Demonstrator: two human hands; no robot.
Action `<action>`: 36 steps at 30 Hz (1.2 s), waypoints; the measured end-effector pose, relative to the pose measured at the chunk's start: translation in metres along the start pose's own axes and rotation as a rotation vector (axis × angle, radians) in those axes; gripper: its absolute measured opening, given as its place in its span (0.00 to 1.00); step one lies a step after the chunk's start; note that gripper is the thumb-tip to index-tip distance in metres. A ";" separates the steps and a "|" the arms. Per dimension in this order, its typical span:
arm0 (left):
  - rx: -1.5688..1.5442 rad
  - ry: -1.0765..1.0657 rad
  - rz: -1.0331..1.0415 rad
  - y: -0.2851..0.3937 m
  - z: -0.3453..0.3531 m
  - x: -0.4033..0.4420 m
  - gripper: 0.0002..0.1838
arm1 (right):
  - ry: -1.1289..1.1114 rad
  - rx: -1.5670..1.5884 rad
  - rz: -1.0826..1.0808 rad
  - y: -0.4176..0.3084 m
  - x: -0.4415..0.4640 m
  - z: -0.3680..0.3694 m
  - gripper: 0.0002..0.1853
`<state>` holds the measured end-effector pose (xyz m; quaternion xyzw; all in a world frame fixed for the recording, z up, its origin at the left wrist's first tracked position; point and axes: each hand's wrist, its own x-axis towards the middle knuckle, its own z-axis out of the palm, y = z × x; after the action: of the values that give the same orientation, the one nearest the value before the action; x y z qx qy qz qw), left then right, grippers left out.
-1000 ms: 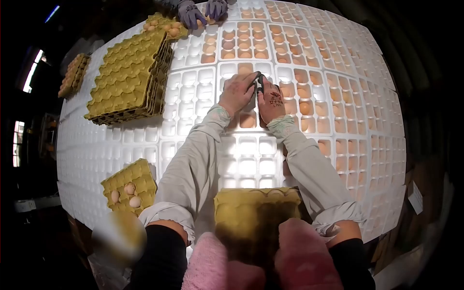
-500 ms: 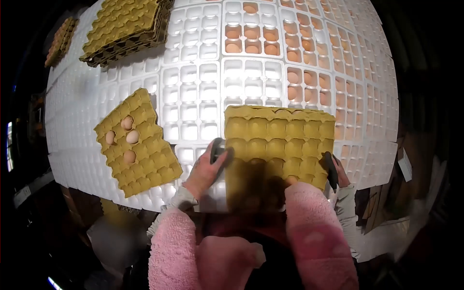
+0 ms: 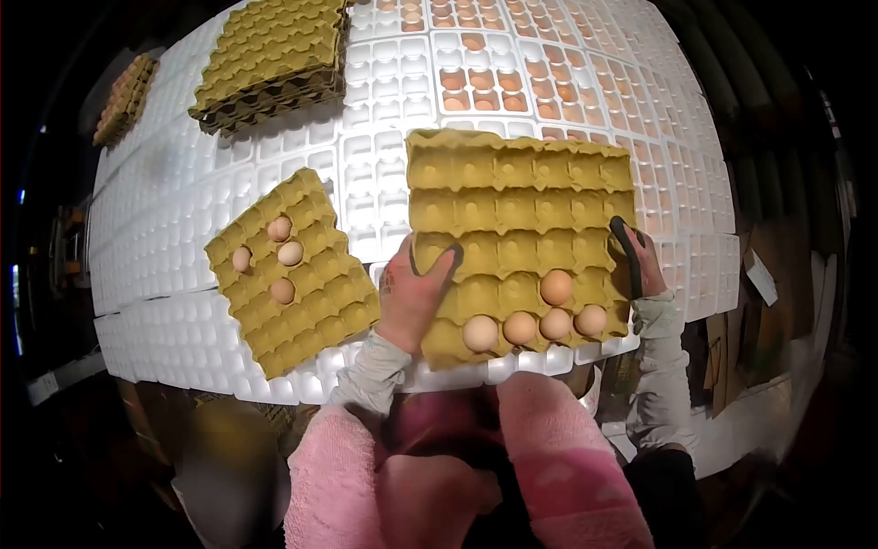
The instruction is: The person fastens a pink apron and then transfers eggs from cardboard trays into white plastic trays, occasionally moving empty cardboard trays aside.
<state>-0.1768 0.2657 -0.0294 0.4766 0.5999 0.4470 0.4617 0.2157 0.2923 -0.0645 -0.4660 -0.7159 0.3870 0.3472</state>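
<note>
A yellow-brown pulp egg tray (image 3: 526, 206) is held between my two hands over the white foam trays. Several eggs (image 3: 556, 324) sit in its row closest to me, with one more egg (image 3: 556, 287) a row behind. My left hand (image 3: 416, 291) grips the tray's left edge, its dark-covered thumb lying over the top face. On the right edge, my right hand (image 3: 643, 263) is closed, also with dark-covered fingers; its fingers under the tray are hidden. To the left lies a second pulp tray (image 3: 315, 316), set at an angle, carrying several eggs (image 3: 290, 253).
White foam trays (image 3: 384, 82) cover the table. Many cells at the back and right hold eggs (image 3: 480, 80). A stack of pulp trays (image 3: 274, 55) stands at the back left, and a tray full of eggs (image 3: 123, 96) sits at the far left. Cardboard (image 3: 743, 339) stands beyond the right edge.
The held tray has moved away from me and a little left, out of the shadow, so the eggs in its near rows now show clearly. My view has shifted slightly.
</note>
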 end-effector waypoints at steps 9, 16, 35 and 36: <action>0.419 0.094 -0.090 -0.072 -0.074 0.122 0.31 | 0.005 -0.599 0.191 0.035 0.143 0.099 0.31; 1.217 -0.405 0.690 -0.020 -0.067 0.041 0.37 | -0.351 -0.977 -0.315 -0.077 0.071 0.117 0.37; 0.971 -0.441 0.455 -0.007 -0.033 0.043 0.29 | 0.256 1.494 0.415 -0.076 0.074 0.112 0.19; 0.498 -0.446 0.258 -0.008 -0.037 0.042 0.29 | 0.378 1.382 0.449 -0.062 0.051 0.109 0.18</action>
<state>-0.2193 0.3020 -0.0362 0.7321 0.5098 0.2267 0.3908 0.0809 0.2984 -0.0532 -0.3354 -0.1257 0.7233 0.5904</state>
